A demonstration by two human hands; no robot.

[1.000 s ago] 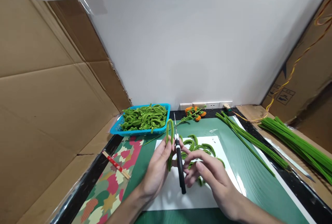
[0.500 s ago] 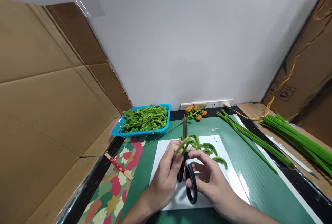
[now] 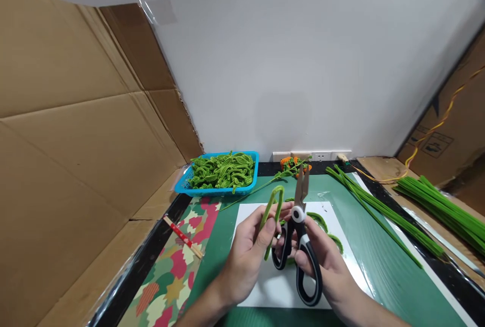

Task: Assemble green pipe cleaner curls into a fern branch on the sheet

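Between its thumb and fingers my left hand [image 3: 248,253] pinches a bent green pipe cleaner [image 3: 279,193], its loop sticking up. My right hand [image 3: 328,261] grips black-and-white scissors [image 3: 298,214] by the handles, with the blades pointing up and slightly parted. The scissors stand just right of the pipe cleaner, apart from its loop. Behind my hands, cut green pipe cleaner pieces [image 3: 335,242] lie on a white sheet [image 3: 265,291]; my fingers hide part of them.
At the back left, a blue basket [image 3: 212,193] holds tangled green pieces. An orange flower stem [image 3: 290,162] lies near the wall. Long green pipe cleaners [image 3: 390,211] lie on the right, with another bundle [image 3: 439,205] beyond. Red-wrapped chopsticks [image 3: 182,236] lie left.
The scissors have swung to face me, tilted right, and moved away from the pipe cleaner, their blades now parted. The pipe cleaner's loop stands more upright in my left hand. The view has shifted slightly.
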